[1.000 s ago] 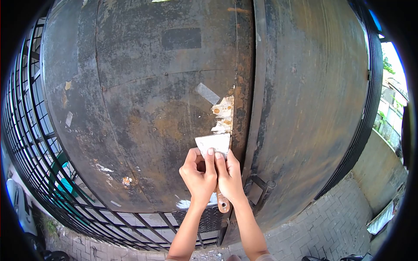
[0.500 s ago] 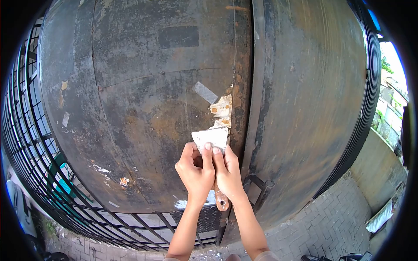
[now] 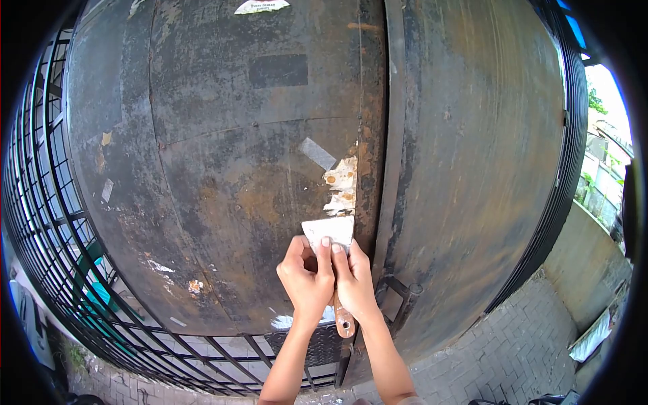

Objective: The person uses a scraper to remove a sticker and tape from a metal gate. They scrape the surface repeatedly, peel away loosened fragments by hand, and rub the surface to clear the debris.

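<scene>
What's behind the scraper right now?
A stained metal gate, with a torn white patch showing just above the scraper. Whatever the scraper, left hand and right hand cover can't be seen.

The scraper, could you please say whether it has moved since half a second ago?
Yes, the scraper moved slightly down, away from the grey strip.

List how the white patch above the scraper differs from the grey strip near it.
The white patch has brownish spots; the grey strip is fairly plain. The white patch is ragged on its left side, while the grey strip has straight edges. The white patch runs roughly upright; the grey strip slants. Both are on the rusty panel.
</scene>
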A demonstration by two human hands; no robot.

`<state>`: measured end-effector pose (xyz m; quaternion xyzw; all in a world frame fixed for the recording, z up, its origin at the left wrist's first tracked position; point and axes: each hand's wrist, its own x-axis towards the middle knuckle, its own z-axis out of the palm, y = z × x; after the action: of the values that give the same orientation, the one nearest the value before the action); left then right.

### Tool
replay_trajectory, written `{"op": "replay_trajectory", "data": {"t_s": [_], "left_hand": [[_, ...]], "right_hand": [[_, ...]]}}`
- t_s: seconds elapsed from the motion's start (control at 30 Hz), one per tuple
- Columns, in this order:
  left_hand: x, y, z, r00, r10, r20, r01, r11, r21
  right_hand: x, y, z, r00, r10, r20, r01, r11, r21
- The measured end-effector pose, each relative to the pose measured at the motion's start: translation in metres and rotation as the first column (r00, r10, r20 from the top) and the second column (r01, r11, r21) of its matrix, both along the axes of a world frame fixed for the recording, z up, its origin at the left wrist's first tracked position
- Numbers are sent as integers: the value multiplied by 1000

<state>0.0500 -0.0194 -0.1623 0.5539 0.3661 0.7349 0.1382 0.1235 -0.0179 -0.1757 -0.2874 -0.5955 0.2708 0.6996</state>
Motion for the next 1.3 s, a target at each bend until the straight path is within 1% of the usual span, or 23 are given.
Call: {"op": "replay_trajectory", "data": {"t_s": [0.03, 0.13, 0.17, 0.23, 0.27, 0.37, 0.5, 0.6, 0.7, 0.77, 0.83, 0.87, 0.9, 0.93, 0.97, 1.0, 1.03, 1.07, 1.13, 1.17, 1.27, 1.3], "left_hand": [[-3, 4, 0, 999, 23, -44, -23, 1000, 19], [2, 1, 6, 1000, 16, 27, -18, 998, 55], [3, 5, 2, 998, 3, 55, -7, 997, 74], [5, 9, 6, 998, 0, 67, -6, 997, 82], [6, 9, 6, 997, 1, 73, -7, 997, 77], [2, 6, 9, 999, 37, 10, -38, 998, 57], [5, 4, 4, 999, 23, 36, -25, 999, 46], [2, 3, 13, 1000, 14, 8, -15, 999, 35], [4, 2, 3, 999, 14, 37, -15, 999, 35], [5, 3, -1, 999, 13, 52, -15, 999, 48], [3, 6, 7, 999, 29, 16, -29, 998, 51], [2, 7, 10, 999, 35, -1, -35, 998, 44], [3, 3, 14, 1000, 11, 25, -12, 999, 40], [3, 1, 6, 1000, 28, 8, -28, 999, 22], [2, 0, -4, 999, 46, -11, -45, 999, 16], [1, -1, -2, 998, 65, -28, -64, 998, 18], [1, 1, 2, 998, 57, -18, -56, 998, 38], [0, 4, 4, 999, 46, -10, -45, 998, 49], [0, 5, -1, 1000, 22, 12, -22, 999, 35], [1, 1, 6, 1000, 17, 18, -17, 999, 28], [1, 1, 2, 1000, 8, 18, -8, 1000, 16], [2, 1, 4, 1000, -2, 22, 1, 1000, 27]], "right_hand": [[1, -1, 1, 1000, 8, 7, -8, 999, -31], [1, 0, 2, 1000, 25, -14, -25, 999, -37], [0, 0, 4, 1000, 12, -13, -12, 1000, 17], [2, 5, 9, 1000, 28, -5, -28, 999, 33], [4, 6, 8, 999, 37, 0, -37, 999, 31], [6, 4, 11, 998, 59, 29, -58, 998, -40], [4, 2, 5, 999, 17, 30, -18, 1000, 6], [4, 0, 11, 998, 61, -6, -61, 995, -83], [6, 2, 3, 999, 25, 41, -24, 999, -40], [5, 6, 0, 1000, 21, 21, -20, 1000, -6], [4, 5, 4, 999, 31, -16, -31, 999, 14], [4, 3, 5, 999, 40, -10, -41, 999, -19], [4, 1, 6, 999, 50, -5, -50, 997, -51], [5, 0, 8, 998, 60, 1, -59, 995, -76], [6, 3, -3, 999, 11, 30, -10, 999, -52], [1, 0, -3, 1000, -25, 11, 25, 999, 21], [-2, 0, -1, 1000, -21, 1, 21, 1000, 23], [-3, -2, -1, 1000, -20, -9, 21, 1000, 16], [3, 0, -2, 998, 63, -8, -63, 995, -79], [4, 0, 2, 997, 80, 0, -79, 993, -92], [2, 1, 0, 991, 101, -83, -105, 994, -37], [3, 1, 1, 997, 69, -32, -69, 998, -13]]}}
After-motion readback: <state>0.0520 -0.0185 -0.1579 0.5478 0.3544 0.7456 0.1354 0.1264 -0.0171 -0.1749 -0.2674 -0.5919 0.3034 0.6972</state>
